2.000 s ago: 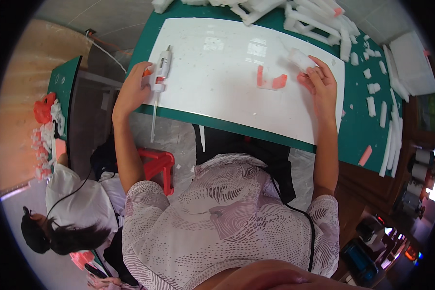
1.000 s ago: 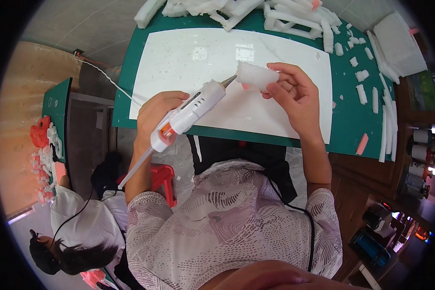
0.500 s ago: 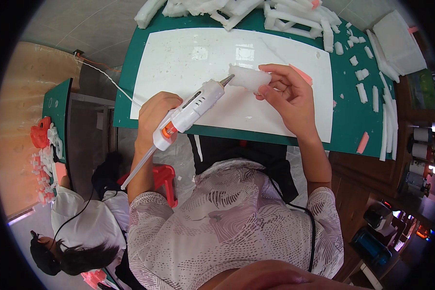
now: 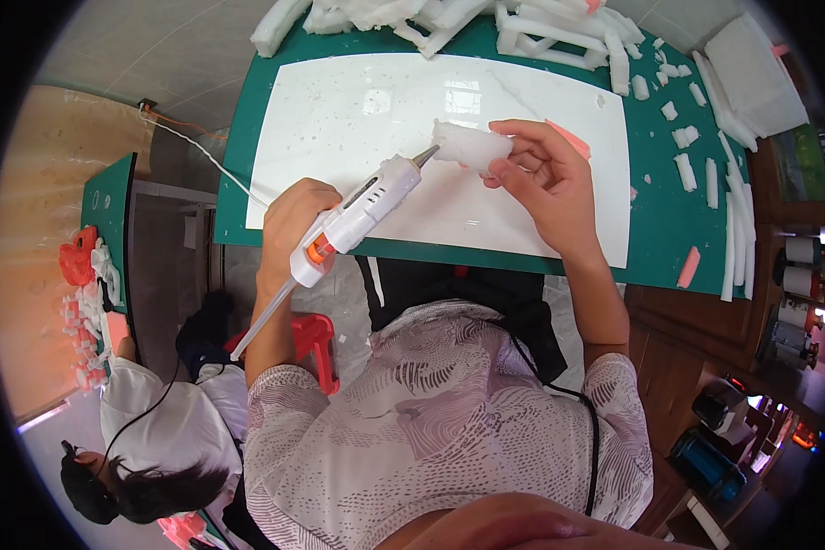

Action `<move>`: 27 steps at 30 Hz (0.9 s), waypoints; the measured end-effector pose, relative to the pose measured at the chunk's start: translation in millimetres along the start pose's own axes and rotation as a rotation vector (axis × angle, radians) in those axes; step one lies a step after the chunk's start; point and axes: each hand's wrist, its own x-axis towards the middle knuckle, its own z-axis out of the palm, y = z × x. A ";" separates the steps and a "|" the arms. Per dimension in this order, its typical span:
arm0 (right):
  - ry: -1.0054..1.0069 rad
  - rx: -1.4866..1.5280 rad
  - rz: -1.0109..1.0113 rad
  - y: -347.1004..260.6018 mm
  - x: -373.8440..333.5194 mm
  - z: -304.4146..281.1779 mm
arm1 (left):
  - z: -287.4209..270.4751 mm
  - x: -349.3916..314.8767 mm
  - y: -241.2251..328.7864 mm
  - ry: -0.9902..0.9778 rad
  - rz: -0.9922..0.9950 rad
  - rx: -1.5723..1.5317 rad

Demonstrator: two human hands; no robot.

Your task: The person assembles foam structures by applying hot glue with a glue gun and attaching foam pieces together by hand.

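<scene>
My left hand (image 4: 295,220) is wrapped round the handle of a white hot glue gun (image 4: 371,203) with an orange part near its back. A long translucent glue stick (image 4: 268,316) sticks out of its rear end. The gun's metal nozzle meets the left end of a white foam piece (image 4: 467,147); whether it touches or sits just in front of it, I cannot tell. My right hand (image 4: 545,179) pinches the foam's right end between thumb and fingers, above a white board (image 4: 339,119) on the green table. A pink foam strip (image 4: 568,137) lies behind that hand.
White foam strips and frames (image 4: 559,41) are heaped along the far edge of the green table (image 4: 238,206). Small foam scraps (image 4: 686,137) and long strips (image 4: 735,229) lie at the right. A white cord (image 4: 202,145) runs in from the left. A person in white (image 4: 170,403) sits at lower left.
The glue gun's nozzle has shifted slightly down and left along the foam piece's end. My right hand keeps its hold, nearly still. The whole view has shifted a little.
</scene>
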 end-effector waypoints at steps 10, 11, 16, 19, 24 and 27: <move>-0.003 -0.042 -0.032 -0.2 -0.9 -0.5 | 1.5 -3.7 1.3 0.011 -0.032 -0.015; -0.002 0.000 -0.023 -1.6 -0.6 1.1 | 1.7 -2.6 1.4 0.004 -0.028 -0.027; 0.022 0.029 -0.024 0.1 0.3 10.5 | 4.4 1.7 1.5 -0.007 -0.003 -0.087; -0.001 -0.154 -0.043 0.9 2.1 15.0 | 6.3 3.6 3.9 -0.028 0.005 -0.085; 0.015 -0.255 -0.127 3.1 3.9 24.4 | 6.7 8.9 12.4 -0.062 -0.034 -0.083; 0.010 -0.247 -0.132 2.8 4.8 26.3 | 5.8 8.3 12.8 -0.073 -0.042 -0.087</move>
